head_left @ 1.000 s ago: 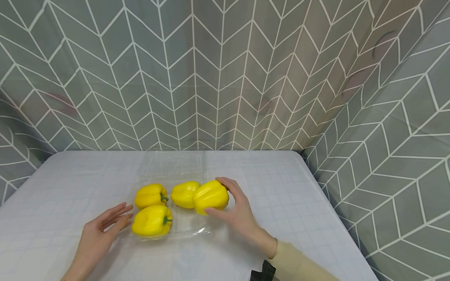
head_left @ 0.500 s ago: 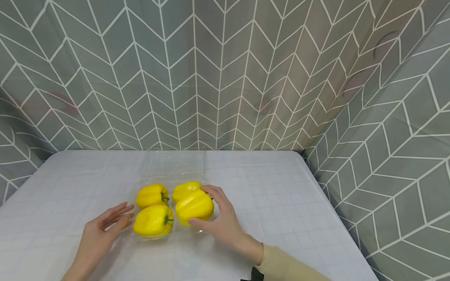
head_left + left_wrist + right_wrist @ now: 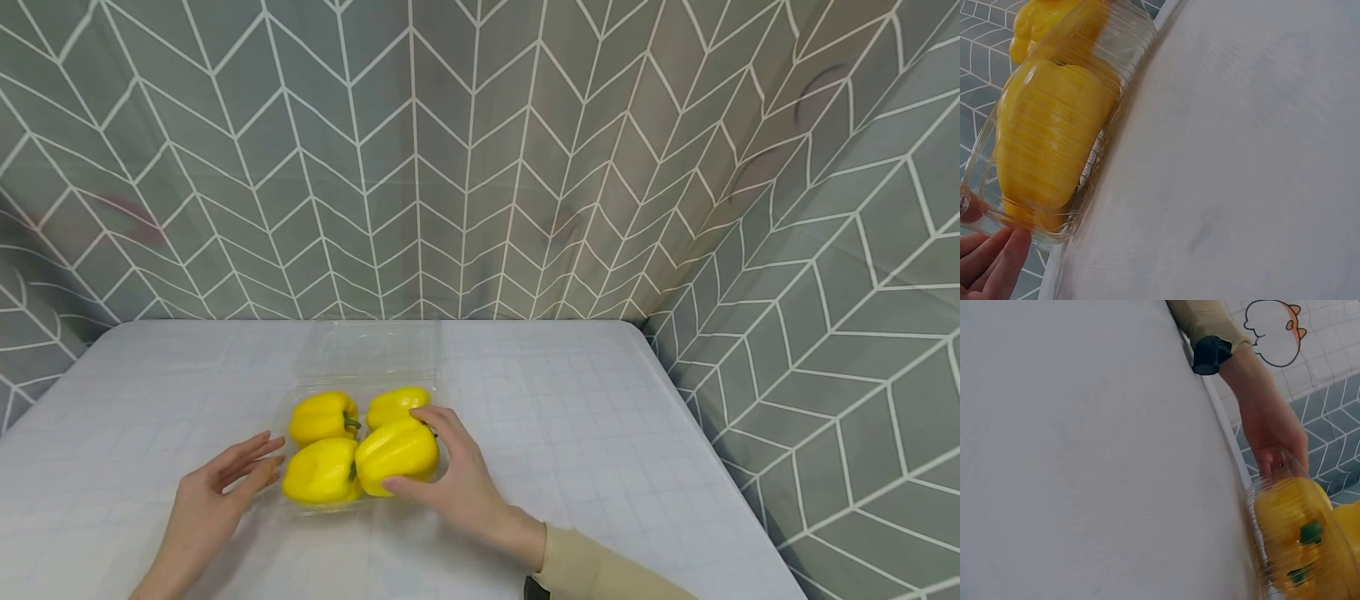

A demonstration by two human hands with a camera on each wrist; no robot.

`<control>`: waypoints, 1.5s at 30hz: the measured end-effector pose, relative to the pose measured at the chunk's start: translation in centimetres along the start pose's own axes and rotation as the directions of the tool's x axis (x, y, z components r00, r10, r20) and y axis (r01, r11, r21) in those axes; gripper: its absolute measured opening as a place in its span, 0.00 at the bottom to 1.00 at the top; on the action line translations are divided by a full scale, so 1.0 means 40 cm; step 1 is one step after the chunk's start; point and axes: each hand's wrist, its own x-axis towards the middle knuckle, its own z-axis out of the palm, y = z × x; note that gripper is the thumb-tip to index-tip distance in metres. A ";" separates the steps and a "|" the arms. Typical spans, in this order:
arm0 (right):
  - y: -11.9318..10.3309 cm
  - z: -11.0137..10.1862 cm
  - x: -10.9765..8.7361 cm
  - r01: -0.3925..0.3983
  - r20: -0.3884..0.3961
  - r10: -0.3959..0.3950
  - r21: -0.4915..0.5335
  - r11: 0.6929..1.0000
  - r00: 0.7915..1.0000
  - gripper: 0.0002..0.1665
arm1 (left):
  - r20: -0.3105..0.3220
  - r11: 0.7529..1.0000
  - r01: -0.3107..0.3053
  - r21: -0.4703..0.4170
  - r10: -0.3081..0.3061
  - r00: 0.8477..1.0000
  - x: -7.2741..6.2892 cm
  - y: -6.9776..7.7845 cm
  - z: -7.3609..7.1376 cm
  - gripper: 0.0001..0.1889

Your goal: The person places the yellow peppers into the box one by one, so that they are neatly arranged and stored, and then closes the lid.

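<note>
My right hand (image 3: 461, 483) grips a yellow bell pepper (image 3: 397, 454), thumb on its near side and fingers over the far side. This pepper sits at the near right of a clear plastic clamshell container (image 3: 318, 510), against the near-left pepper (image 3: 318, 472). Two more yellow peppers lie behind, one at the far left (image 3: 318, 418) and one at the far right (image 3: 393, 406). Relaxed fingers of my left hand (image 3: 217, 487) rest at the container's left side; the left wrist view shows fingertips (image 3: 1019, 240) right at its corner, with a pepper (image 3: 1050, 137) behind the ribbed wall.
The container's clear lid (image 3: 371, 350) lies folded back toward the far table edge. A white cloth with a faint grid covers the table (image 3: 570, 433). Grey curtains (image 3: 450, 167) with white zigzag lines hang behind and to the right.
My right hand has carried its bell pepper left and toward me, from beside the far-right pepper to the container's near-right part. My left hand has stayed at the container's left side.
</note>
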 end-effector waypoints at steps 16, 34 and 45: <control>0.021 0.018 -0.014 0.038 -0.033 -0.039 -0.042 0.998 0.999 0.42 | -0.002 1.000 0.007 0.011 -0.007 1.000 -0.001 0.003 0.000 0.28; 0.022 0.018 -0.014 0.015 -0.009 -0.015 -0.061 0.998 1.000 0.39 | 0.015 1.000 0.026 0.015 -0.027 1.000 -0.003 0.005 -0.007 0.29; 0.020 0.020 -0.017 0.038 -0.043 -0.044 -0.127 0.991 0.998 0.37 | 0.015 1.000 0.029 0.009 -0.029 0.999 -0.003 0.012 -0.005 0.28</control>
